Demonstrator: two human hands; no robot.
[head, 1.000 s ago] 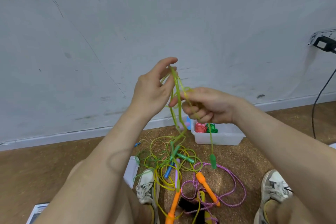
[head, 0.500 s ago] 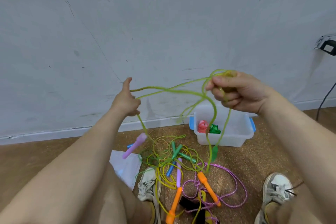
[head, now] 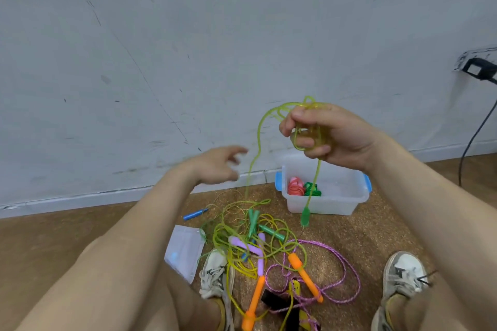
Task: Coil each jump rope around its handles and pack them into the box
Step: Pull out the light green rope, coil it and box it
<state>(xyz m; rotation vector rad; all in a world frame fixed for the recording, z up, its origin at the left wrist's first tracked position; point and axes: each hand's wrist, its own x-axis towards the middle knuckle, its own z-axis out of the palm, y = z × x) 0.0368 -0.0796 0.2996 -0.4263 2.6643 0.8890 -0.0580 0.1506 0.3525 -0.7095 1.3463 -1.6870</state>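
1. A yellow-green jump rope [head: 258, 131] is bunched in loops in the right hand [head: 338, 137], which is raised in front of the wall, above the box.
2. The right hand's fingers are curled tightly round the loops. Its forearm reaches in from the lower right.
3. One strand arcs left out of the fist and drops to the floor. Another hangs straight down and ends in a green handle [head: 305, 216], which dangles in front of the box's near wall.
4. The left hand [head: 217, 166] is lower and to the left, near the arcing strand. It is blurred, with fingers apart and loosely bent, holding nothing.
5. The clear plastic box [head: 336, 205] stands on the floor by the wall. At its left end lie a red coiled rope [head: 295, 187] and a green coiled rope [head: 312, 189].
6. A tangled pile of ropes [head: 236, 234] lies on the floor between the person's shoes, with purple handles [head: 243, 246], orange handles [head: 304, 274] and a pink rope [head: 347, 271].
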